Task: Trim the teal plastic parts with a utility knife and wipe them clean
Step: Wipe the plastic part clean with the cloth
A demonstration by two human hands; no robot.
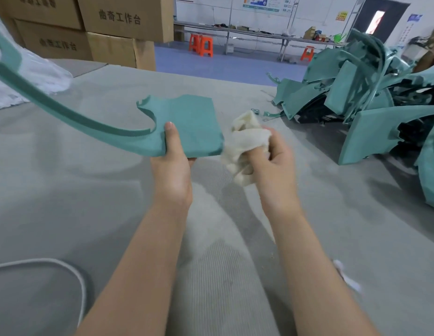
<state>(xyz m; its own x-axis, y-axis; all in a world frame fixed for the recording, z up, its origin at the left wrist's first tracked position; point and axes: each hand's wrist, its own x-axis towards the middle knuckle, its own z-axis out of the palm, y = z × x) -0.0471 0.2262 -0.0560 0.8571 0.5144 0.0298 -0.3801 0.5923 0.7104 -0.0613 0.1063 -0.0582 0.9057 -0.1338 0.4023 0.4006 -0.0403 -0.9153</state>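
Teal plastic part [187,124] is held above the grey table [66,190]; we note our left hand [172,163] pinches its near edge, thumb on top, fingers hidden beneath. Flat panel, matte, with a long curved arm sweeping up-left and cut off by the frame edge. Our right hand [271,161] is closed around a cream cloth [247,146] touching the panel's right corner. No knife can be made out

It was a factory workshop: stacked cardboard cartons [119,27] far left, a pile of teal parts [371,98] right, long workbenches [259,35] beyond.
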